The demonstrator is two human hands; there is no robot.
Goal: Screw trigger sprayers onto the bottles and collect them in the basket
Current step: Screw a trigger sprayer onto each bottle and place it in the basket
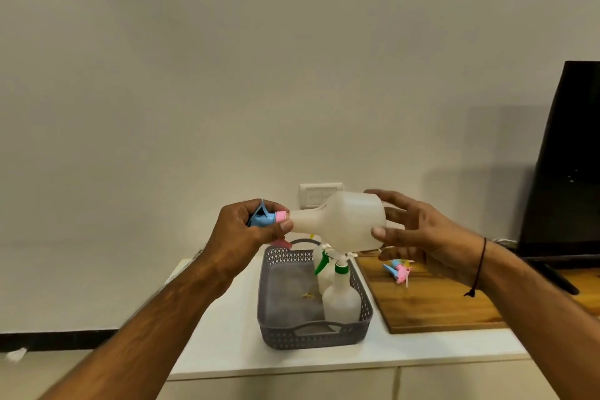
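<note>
Held sideways above the basket (311, 333), the light, thin-walled bottle (344, 221) is braced at its base by the right hand (412, 234) while the left hand (246, 227) is clamped on the sprayer (263, 219) collar.

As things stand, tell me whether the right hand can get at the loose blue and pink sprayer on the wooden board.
Probably not right away: the right hand is busy holding the base of the bottle. The loose sprayer lies just below it on the wooden board with nothing covering it, so once freed, the way looks open.
</note>
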